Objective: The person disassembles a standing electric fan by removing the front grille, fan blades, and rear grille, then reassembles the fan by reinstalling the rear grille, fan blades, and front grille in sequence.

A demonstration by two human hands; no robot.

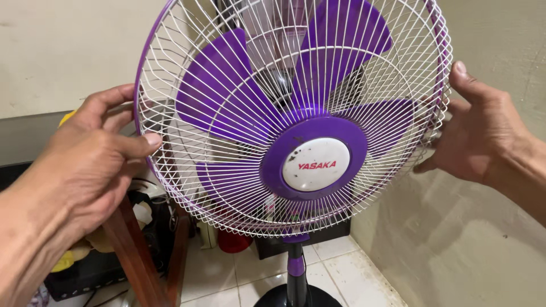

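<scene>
1. The white wire guard [227, 187] of the standing fan [296, 142] works as a cage here — inside it sit the purple blades [219, 91], spread round a purple hub with a white round cap [316, 164] at the middle.
2. The fan stands in front of you on a purple and black pole [296, 273] that rises from a dark round base [296, 298] on the white tiled floor [341, 273], close to the beige wall [489, 244].
3. Your left hand [94, 153] is at the guard's left rim: the thumb presses on the wires, the fingers curl round behind the purple edge band, so the hand grips the guard.
4. Your right hand [483, 133] lies against the right rim with the palm turned inward and the fingers spread — it touches the rim, but whether it truly clasps it you cannot tell from here.
5. Both forearms reach in from the lower corners, wrists level with the hub.
6. Low on the left stands a wooden frame [136, 250] with dark clutter behind it; a red object [233, 241] sits on the floor under the guard.
</scene>
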